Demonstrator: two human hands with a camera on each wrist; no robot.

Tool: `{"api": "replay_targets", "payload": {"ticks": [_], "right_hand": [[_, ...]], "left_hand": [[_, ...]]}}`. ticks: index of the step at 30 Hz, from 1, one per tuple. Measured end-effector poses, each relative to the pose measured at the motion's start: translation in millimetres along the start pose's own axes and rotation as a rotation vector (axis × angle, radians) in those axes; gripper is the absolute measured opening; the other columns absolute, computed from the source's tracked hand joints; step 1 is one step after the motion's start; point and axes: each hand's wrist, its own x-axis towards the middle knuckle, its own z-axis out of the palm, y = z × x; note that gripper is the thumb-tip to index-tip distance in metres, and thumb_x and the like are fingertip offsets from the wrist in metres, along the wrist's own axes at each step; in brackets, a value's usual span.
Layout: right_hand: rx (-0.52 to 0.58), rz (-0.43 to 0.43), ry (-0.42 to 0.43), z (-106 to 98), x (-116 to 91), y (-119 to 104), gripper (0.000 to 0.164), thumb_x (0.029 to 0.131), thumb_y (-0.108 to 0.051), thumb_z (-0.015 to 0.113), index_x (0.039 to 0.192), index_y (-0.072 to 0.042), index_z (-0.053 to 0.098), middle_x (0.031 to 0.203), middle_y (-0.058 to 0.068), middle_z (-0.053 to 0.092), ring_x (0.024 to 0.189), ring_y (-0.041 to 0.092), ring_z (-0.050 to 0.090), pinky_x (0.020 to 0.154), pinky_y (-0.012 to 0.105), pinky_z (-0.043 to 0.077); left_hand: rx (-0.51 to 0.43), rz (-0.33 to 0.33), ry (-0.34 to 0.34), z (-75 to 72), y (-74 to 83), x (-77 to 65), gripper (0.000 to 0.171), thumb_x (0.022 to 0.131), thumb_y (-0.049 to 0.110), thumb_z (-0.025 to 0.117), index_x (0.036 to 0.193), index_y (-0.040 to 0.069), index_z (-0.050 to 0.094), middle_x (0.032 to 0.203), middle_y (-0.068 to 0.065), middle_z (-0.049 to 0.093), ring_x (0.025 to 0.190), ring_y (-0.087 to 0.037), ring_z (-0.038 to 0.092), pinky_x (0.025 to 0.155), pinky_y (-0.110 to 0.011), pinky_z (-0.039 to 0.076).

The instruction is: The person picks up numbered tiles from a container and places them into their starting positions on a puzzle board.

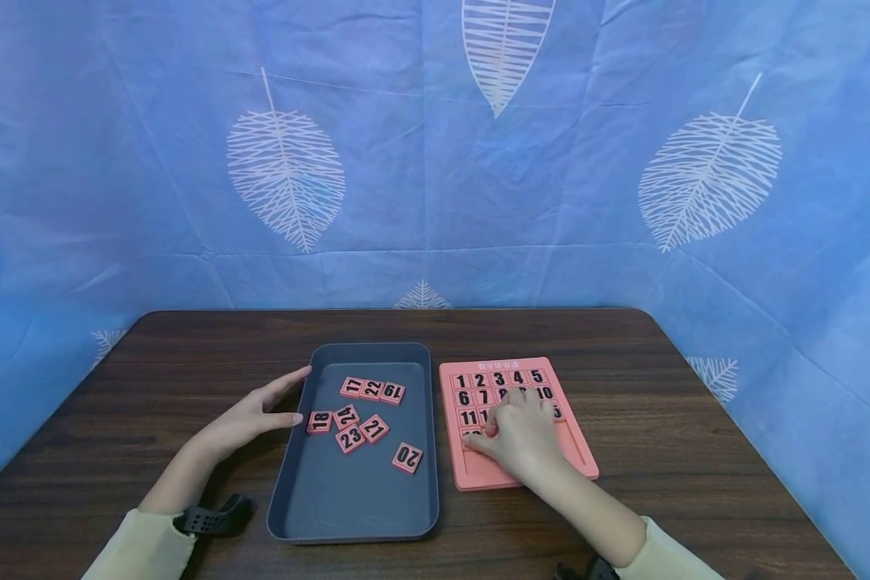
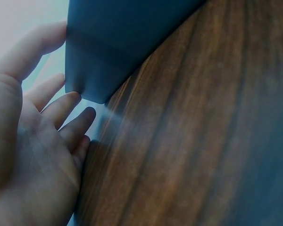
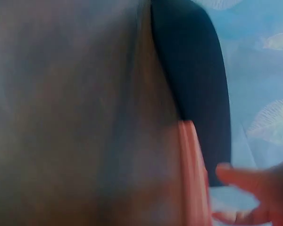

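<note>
My left hand (image 1: 250, 415) is at the left side of a dark blue-grey tray (image 1: 355, 507). In the head view its thumb and fingertips touch the rim, fingers extended; the left wrist view shows this hand from the palm side. Inside the tray lie several loose pink number tiles, among them a 23 tile (image 1: 351, 438) and a 20 tile (image 1: 408, 457). Over a pink number board (image 1: 576, 459) reaches my right hand (image 1: 525, 435). Its thumb touches a tile in the fourth row's left place, the other fingers lie over the upper rows and hide several numbers.
Tray and board stand side by side on a dark wooden table (image 1: 667, 451), with a narrow gap between them. A blue cloth (image 1: 420, 177) with white leaf prints hangs behind the table. Black straps (image 1: 217, 515) sit at the wrists. The right wrist view is blurred.
</note>
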Motion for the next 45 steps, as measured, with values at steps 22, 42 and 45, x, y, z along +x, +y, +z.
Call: {"api": "replay_targets", "payload": {"ticks": [22, 42, 45], "right_hand": [[0.115, -0.403, -0.240, 13, 103, -83, 0.037, 0.079, -0.042, 0.078, 0.110, -0.022, 0.074, 0.104, -0.002, 0.049, 0.092, 0.018, 0.037, 0.075, 0.036, 0.026], [-0.170, -0.343, -0.275, 46, 128, -114, 0.036, 0.076, -0.060, 0.072, 0.100, -0.034, 0.072, 0.103, -0.004, 0.051, 0.089, 0.016, 0.036, 0.078, 0.033, 0.028], [-0.166, -0.334, -0.268, 48, 128, -117, 0.029, 0.076, -0.058, 0.073, 0.091, -0.033, 0.071, 0.100, -0.004, 0.050, 0.088, 0.016, 0.036, 0.078, 0.033, 0.028]], "left_hand": [[-0.002, 0.001, 0.003, 0.6, -0.5, 3.2, 0.071, 0.093, 0.018, 0.064, 0.153, 0.014, 0.025, 0.155, -0.019, 0.018, 0.140, -0.045, 0.010, 0.102, -0.070, 0.017], [0.009, -0.008, 0.000, -3.9, -1.4, 3.7, 0.071, 0.093, 0.020, 0.063, 0.153, 0.016, 0.025, 0.156, -0.019, 0.017, 0.140, -0.046, 0.010, 0.101, -0.071, 0.017], [0.008, -0.011, 0.000, -4.1, -1.1, 3.8, 0.071, 0.093, 0.021, 0.064, 0.153, 0.016, 0.025, 0.156, -0.019, 0.017, 0.140, -0.046, 0.010, 0.101, -0.071, 0.017]]}}
